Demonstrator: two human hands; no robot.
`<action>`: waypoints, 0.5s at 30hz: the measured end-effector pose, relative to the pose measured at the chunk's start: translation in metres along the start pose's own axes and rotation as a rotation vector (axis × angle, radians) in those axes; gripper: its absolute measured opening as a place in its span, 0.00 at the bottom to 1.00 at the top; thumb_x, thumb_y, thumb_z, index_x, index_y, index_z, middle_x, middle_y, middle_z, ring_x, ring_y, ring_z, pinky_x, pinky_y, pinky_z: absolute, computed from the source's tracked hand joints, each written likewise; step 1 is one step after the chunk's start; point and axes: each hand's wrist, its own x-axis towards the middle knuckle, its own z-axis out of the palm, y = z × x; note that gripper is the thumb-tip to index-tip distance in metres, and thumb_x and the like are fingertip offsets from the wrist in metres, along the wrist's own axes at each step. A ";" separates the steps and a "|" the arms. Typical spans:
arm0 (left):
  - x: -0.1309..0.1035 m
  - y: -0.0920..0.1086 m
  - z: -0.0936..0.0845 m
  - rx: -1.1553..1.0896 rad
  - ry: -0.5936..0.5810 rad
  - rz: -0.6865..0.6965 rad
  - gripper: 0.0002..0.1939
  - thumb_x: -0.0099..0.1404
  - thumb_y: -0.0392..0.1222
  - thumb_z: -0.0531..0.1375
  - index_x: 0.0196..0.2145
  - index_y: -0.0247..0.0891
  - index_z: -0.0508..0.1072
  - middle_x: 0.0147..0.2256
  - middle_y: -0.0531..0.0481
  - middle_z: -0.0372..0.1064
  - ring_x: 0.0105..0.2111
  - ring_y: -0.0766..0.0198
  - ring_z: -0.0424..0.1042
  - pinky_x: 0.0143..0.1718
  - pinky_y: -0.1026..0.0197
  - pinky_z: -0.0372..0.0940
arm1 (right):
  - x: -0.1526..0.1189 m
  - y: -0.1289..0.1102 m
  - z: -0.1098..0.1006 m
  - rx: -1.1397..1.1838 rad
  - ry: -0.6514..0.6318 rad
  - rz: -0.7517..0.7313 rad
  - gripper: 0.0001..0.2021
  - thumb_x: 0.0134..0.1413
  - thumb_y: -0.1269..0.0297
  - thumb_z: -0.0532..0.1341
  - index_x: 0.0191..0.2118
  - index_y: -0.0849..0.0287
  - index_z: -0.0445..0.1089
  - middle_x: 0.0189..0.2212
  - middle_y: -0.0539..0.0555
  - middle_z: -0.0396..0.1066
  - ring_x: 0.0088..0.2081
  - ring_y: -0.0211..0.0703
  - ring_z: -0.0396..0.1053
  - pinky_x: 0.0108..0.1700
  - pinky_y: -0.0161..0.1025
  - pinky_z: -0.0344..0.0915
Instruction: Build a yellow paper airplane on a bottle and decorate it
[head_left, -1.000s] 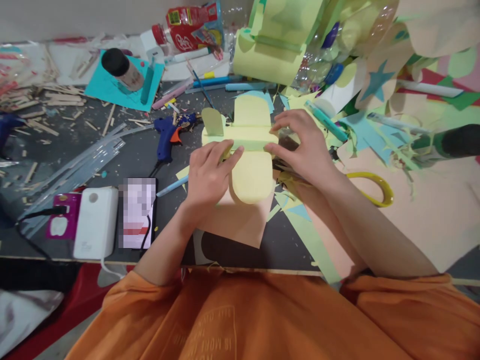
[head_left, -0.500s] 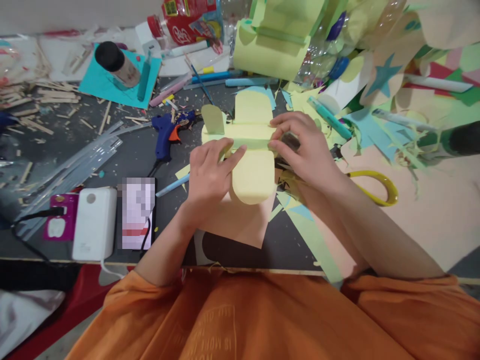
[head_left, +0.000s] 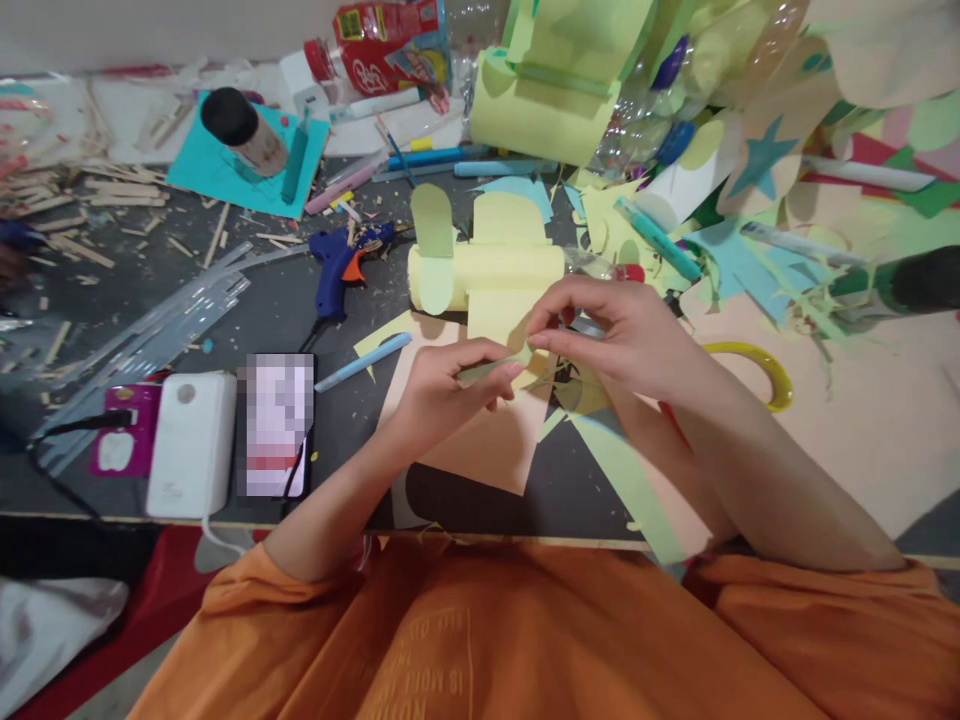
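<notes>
A paper-covered model plane (head_left: 517,268) lies in front of me, its tube-shaped body wrapped in pale yellow paper. A clear bottle neck with a red cap (head_left: 631,272) sticks out at its right end. Above the near wing, my left hand (head_left: 457,385) pinches one end of a narrow pale green paper strip (head_left: 514,358) between thumb and fingers. The fingertips of my right hand (head_left: 600,325) are closed at the strip's other end. Fingers hide much of the strip. Beneath the model is a peach paper sheet (head_left: 480,450).
Left of the model lie a blue glue gun (head_left: 337,265), glue sticks (head_left: 172,345), a light blue pen (head_left: 364,362), a phone (head_left: 276,425) and a white power bank (head_left: 191,445). Yellow-handled scissors (head_left: 772,375) and paper scraps lie right. Bottles (head_left: 390,50) stand behind.
Both hands have come off the model's body toward me, carrying the green strip. The strip was held along the body before. The body and tail now show more fully.
</notes>
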 end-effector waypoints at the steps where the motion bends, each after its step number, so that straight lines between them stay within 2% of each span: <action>1: 0.000 0.003 0.003 -0.138 -0.054 -0.136 0.14 0.66 0.50 0.62 0.29 0.39 0.72 0.22 0.53 0.74 0.18 0.70 0.68 0.22 0.66 0.63 | -0.002 -0.001 -0.001 -0.020 0.021 0.005 0.08 0.62 0.58 0.60 0.37 0.54 0.74 0.35 0.53 0.77 0.37 0.44 0.74 0.42 0.43 0.71; 4: 0.002 0.004 0.009 -0.448 -0.094 -0.336 0.14 0.64 0.52 0.63 0.35 0.39 0.69 0.27 0.50 0.79 0.22 0.67 0.76 0.25 0.67 0.66 | -0.015 -0.004 -0.012 -0.177 0.082 0.035 0.12 0.65 0.55 0.57 0.47 0.54 0.72 0.45 0.56 0.77 0.44 0.48 0.75 0.47 0.46 0.72; 7: 0.004 -0.002 0.011 -0.570 -0.093 -0.383 0.16 0.65 0.54 0.63 0.38 0.38 0.67 0.39 0.42 0.83 0.32 0.62 0.82 0.30 0.65 0.70 | -0.045 -0.002 -0.030 -0.551 0.061 0.135 0.16 0.68 0.53 0.53 0.52 0.55 0.70 0.52 0.62 0.75 0.55 0.58 0.73 0.55 0.53 0.70; 10: 0.004 -0.009 0.010 -0.622 -0.092 -0.374 0.17 0.68 0.55 0.61 0.43 0.38 0.69 0.48 0.41 0.81 0.37 0.61 0.83 0.33 0.64 0.71 | -0.090 0.014 -0.046 -0.855 0.040 0.251 0.20 0.68 0.54 0.48 0.53 0.60 0.68 0.49 0.69 0.74 0.48 0.63 0.74 0.48 0.56 0.72; 12: 0.005 -0.012 0.009 -0.657 -0.080 -0.352 0.16 0.69 0.54 0.60 0.45 0.39 0.70 0.50 0.41 0.80 0.38 0.61 0.82 0.36 0.63 0.72 | -0.118 0.031 -0.050 -0.941 -0.024 0.336 0.22 0.66 0.55 0.48 0.58 0.60 0.65 0.48 0.68 0.74 0.44 0.64 0.75 0.44 0.56 0.73; 13: 0.005 -0.014 0.009 -0.673 -0.073 -0.342 0.16 0.70 0.53 0.60 0.45 0.39 0.70 0.50 0.42 0.80 0.39 0.60 0.82 0.38 0.61 0.73 | -0.130 0.039 -0.050 -0.958 -0.040 0.339 0.22 0.64 0.55 0.49 0.57 0.60 0.65 0.45 0.68 0.74 0.41 0.64 0.75 0.41 0.56 0.73; 15: 0.006 -0.016 0.008 -0.698 -0.060 -0.323 0.15 0.70 0.52 0.59 0.46 0.39 0.71 0.51 0.43 0.80 0.40 0.60 0.82 0.43 0.59 0.73 | -0.146 0.054 -0.048 -0.956 -0.096 0.311 0.24 0.59 0.59 0.51 0.59 0.61 0.63 0.49 0.70 0.72 0.47 0.66 0.73 0.44 0.56 0.73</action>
